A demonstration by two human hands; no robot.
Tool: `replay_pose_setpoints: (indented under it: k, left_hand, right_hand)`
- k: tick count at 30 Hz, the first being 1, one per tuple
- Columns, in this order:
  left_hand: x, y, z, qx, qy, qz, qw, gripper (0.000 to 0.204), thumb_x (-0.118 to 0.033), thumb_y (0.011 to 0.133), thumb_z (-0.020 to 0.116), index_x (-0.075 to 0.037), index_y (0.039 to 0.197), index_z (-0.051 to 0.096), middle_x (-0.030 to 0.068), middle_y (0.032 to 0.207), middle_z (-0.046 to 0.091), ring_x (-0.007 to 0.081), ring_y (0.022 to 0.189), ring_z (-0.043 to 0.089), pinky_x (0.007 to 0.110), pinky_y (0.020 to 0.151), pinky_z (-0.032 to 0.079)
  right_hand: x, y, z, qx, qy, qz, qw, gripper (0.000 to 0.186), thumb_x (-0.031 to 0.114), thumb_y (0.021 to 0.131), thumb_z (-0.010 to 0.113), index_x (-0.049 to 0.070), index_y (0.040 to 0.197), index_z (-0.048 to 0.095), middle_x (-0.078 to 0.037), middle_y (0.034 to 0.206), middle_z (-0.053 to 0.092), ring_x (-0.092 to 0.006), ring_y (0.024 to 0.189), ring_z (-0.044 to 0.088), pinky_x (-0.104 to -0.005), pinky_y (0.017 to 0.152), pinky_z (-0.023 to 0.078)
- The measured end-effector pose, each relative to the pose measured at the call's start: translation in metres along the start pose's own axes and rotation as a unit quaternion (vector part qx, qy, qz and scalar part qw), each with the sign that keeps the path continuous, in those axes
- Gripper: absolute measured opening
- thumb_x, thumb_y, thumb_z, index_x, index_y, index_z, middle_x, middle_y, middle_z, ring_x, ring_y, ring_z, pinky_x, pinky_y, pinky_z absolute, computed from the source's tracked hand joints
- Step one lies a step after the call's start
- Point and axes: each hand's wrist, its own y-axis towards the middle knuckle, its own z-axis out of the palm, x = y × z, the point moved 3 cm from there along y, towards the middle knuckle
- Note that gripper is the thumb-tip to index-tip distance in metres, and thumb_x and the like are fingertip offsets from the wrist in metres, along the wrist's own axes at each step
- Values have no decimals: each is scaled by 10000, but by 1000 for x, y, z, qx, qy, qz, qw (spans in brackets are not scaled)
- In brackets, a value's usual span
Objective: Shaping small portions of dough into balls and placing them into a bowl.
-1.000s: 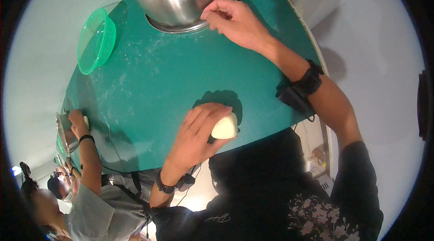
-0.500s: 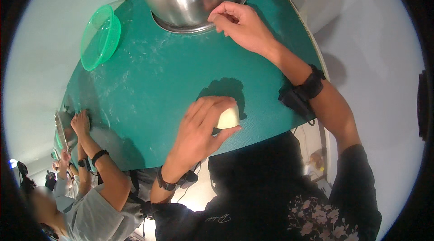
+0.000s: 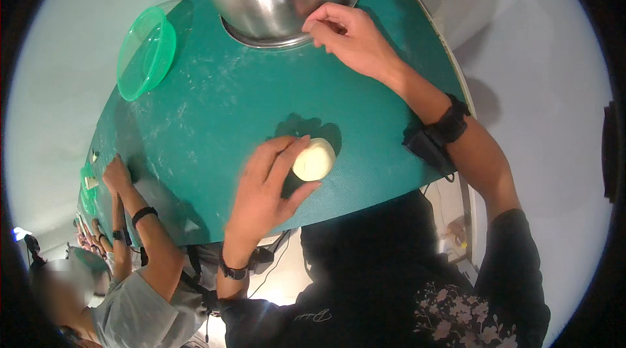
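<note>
My left hand (image 3: 261,181) is curled beside a pale yellow round dough ball (image 3: 315,159) near the table's front edge. The index fingertip meets the ball's upper edge, and the thumb lies along its lower side. A dark shadow falls on the green tabletop just beyond it. Farther off, my right hand (image 3: 342,31) is loosely closed, with thumb and fingers bent together and no object visible in them. It overlaps the rim of an upside-down stainless steel bowl (image 3: 274,5); whether it touches the bowl I cannot tell.
On the far left of the green table (image 3: 228,100) stands a translucent green basin (image 3: 149,54). White dusty smears mark the surface. At the left edge another person's hand (image 3: 117,176) rests on the table, with more green containers (image 3: 89,191) beyond it.
My left hand and the dough ball have shifted left, and the hand now covers less of the ball. My right hand stays put. A metal bowl beside the other person is gone from view.
</note>
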Motion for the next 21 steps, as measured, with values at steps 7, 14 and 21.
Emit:
replay_pose_setpoints:
  k: [7, 14, 21]
  left_hand:
    - [-6, 21, 18, -25, -8, 48, 998, 630, -155, 831, 943, -53, 1393, 676, 167, 1311, 681, 403, 1145, 675, 490, 962, 565]
    - [-1, 10, 17, -71, -49, 39, 995, 626, -128, 799, 975, -58, 1355, 696, 155, 1276, 739, 378, 1160, 701, 463, 984, 572]
    - [1, 9, 5, -77, -65, 26, 995, 608, -103, 814, 967, -59, 1359, 701, 168, 1291, 758, 372, 1184, 718, 447, 991, 591]
  right_hand:
    - [3, -1, 0, 7, 15, 21, 1000, 207, 225, 1076, 692, 45, 1137, 775, 12, 896, 706, -73, 836, 648, -266, 744, 529]
    - [3, 1, 2, 4, 8, 8, 1000, 217, 220, 1074, 690, 26, 1130, 771, 11, 898, 708, -73, 843, 652, -268, 748, 534]
    - [0, 2, 0, 4, -1, -2, 1000, 211, 215, 1071, 688, 29, 1124, 772, 10, 891, 712, -75, 842, 659, -266, 750, 536]
